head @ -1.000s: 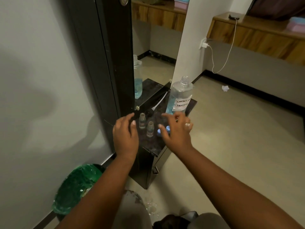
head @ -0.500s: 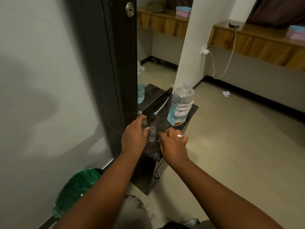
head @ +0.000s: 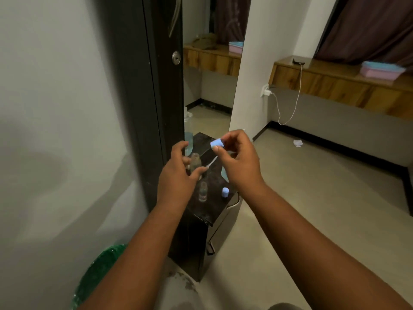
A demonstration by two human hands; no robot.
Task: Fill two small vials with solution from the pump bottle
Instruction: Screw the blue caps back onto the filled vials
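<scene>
A dark marble-topped stand [head: 214,209] juts out beside a tall mirror [head: 210,86], and the work happens over it. The pump bottle is almost wholly hidden behind the right hand [head: 240,162]; only a sliver of its blue-tinted base [head: 224,174] shows at the heel of the palm, and a thin white pump tube [head: 212,162] lies on the stand between the two hands. The left hand [head: 178,175] is curled around an uncapped clear vial [head: 195,161], thumb and fingers gripping its body and holding it upright just above the stand. The right hand pinches a small blue cap [head: 216,143] between thumb and fingertips, raised above that vial's open mouth. Nearer the front edge, a second vial [head: 203,193] stands on the stand, also open as far as can be told, with another blue cap [head: 225,192] just beside it. How much liquid either vial holds is too small to read. The step in hand seems to be the opening of the vials — the filling itself looks yet to come. Next, the pinched cap wants setting down near its twin, freeing the right hand for the pump bottle — while the left keeps the vial steady and level under the outlet.
</scene>
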